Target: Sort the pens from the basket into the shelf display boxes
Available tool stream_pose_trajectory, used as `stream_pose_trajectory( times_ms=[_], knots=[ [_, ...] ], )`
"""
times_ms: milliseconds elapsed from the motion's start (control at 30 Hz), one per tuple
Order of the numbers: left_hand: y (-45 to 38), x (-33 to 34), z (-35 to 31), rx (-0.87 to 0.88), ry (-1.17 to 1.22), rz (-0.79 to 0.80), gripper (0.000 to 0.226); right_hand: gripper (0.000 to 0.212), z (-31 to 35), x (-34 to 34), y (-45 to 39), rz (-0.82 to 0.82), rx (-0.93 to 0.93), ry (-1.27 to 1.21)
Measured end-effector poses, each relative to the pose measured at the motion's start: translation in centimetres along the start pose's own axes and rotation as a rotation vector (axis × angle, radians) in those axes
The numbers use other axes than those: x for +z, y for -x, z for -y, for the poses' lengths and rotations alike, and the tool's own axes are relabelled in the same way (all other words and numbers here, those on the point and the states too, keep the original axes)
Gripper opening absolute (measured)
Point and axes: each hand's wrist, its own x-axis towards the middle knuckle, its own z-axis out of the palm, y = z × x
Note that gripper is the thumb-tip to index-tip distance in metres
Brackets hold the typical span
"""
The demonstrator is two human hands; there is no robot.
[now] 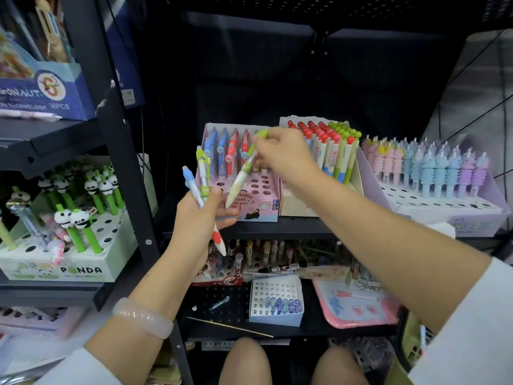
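Glossy plastic pens stand in a printed cardboard display box. The shelf frame is matt black painted metal, chipped at its edge. A smooth, translucent bracelet looks like polished stone. The sleeve is white cloth.

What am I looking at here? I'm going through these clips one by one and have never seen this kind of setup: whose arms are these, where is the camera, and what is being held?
There is no machine here. A person wears a camera on the head, looking forward and down, so the two arms reaching in are their own.

The left hand grips a small bunch of pens, blue, green and red ones. The right hand pinches a single green pen in its fingers, tilted, in front of the pink display box.

That box stands on a dark shelf and has rows of holes, some filled with blue and red pens. Beside it stand a box of red- and green-topped pens and a box of pastel pens. To the left is a panda pen box.
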Motion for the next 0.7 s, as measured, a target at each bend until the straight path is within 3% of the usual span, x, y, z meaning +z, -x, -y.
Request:
stream_pose_trajectory(
  times_ms=[133,300,700],
  knots=[
    [-0.8,-0.3,0.1,-0.029,-0.008,-0.057,0.013,0.014,0.9,-2.5,-2.6,-0.135,-0.102,0.053],
    [-1.3,0.2,-0.2,-0.025,-0.081,-0.044,0.019,0.014,0.3,-2.6,-4.4,-0.051,-0.185,0.376],
    [-0.7,0.3,-0.1,-0.061,-0.077,-0.007,0.022,0.026,-1.6,-0.6,-5.3,-0.037,-0.086,0.655]
  ],
)
